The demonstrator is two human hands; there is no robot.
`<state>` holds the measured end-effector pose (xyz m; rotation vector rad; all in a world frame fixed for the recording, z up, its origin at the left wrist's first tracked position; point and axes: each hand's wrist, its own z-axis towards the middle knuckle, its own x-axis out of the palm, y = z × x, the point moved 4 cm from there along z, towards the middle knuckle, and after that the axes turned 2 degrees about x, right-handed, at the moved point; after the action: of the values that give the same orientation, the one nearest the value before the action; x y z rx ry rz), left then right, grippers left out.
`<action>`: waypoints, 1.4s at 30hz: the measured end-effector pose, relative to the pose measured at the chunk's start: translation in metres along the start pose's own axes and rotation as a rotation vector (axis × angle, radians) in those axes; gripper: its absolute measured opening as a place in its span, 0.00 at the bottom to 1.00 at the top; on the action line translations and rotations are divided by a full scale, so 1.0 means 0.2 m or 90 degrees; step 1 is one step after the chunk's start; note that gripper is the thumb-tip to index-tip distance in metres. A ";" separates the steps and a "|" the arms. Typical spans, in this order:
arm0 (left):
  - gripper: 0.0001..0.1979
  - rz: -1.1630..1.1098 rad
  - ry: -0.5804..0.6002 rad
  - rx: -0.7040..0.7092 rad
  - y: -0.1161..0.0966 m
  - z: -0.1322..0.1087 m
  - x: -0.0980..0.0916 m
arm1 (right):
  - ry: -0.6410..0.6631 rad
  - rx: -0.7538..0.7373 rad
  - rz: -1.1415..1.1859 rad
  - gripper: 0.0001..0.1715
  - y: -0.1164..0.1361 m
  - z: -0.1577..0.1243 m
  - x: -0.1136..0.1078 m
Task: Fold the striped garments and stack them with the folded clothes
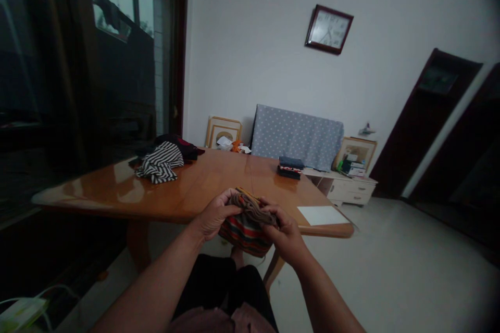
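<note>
Both of my hands grip a bunched striped cloth point(245, 229) with red, green and brown bands, held in front of the near edge of a wooden table point(187, 187). My left hand point(214, 214) pinches its left side with fingers closed. My right hand point(282, 230) clutches its right side, fingers curled over the brownish top fold. The cloth hangs partly below the table edge, above my lap.
A black-and-white striped garment point(161, 162) lies on a dark clothes pile point(183, 145) at the table's far left. Folded clothes point(289, 167) are stacked at the far right, a white sheet point(321, 215) near the right corner. A covered item, frames and a low white cabinet point(349, 187) stand behind.
</note>
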<state>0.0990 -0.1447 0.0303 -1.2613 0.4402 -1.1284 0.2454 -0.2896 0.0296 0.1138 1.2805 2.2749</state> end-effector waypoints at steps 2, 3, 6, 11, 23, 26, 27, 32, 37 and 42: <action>0.14 -0.001 0.001 0.006 0.00 0.00 0.00 | -0.016 0.009 0.001 0.14 -0.02 0.00 0.00; 0.14 -0.003 0.002 0.008 0.00 0.00 0.00 | -0.021 0.021 0.006 0.14 -0.03 0.00 -0.01; 0.14 -0.005 0.002 0.007 0.00 0.00 0.00 | -0.020 0.066 0.036 0.13 -0.06 0.00 -0.01; 0.15 -0.004 -0.008 0.009 -0.01 0.00 0.01 | -0.012 0.094 0.048 0.13 -0.07 0.00 0.00; 0.16 0.014 -0.005 -0.010 0.02 0.01 0.01 | 0.025 0.119 0.033 0.09 -0.05 0.00 0.01; 0.16 0.027 -0.006 0.000 0.01 0.02 0.02 | 0.017 0.149 0.012 0.09 -0.06 0.00 0.00; 0.16 0.037 -0.009 0.003 0.01 0.02 0.02 | 0.024 0.151 -0.020 0.10 -0.06 0.00 -0.01; 0.17 0.080 -0.034 0.011 0.00 0.03 0.03 | 0.089 0.076 -0.285 0.48 0.07 0.01 -0.01; 0.18 0.110 -0.041 0.029 0.01 0.03 0.07 | 0.157 -0.039 -0.528 0.63 0.19 0.04 0.12; 0.18 0.133 0.005 0.024 0.00 0.02 0.08 | 0.168 -0.014 -0.528 0.57 0.12 0.09 0.14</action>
<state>0.1085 -0.1563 0.0363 -1.1497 0.5421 -0.9610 0.2168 -0.2719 0.0531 -0.6291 1.1298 1.6039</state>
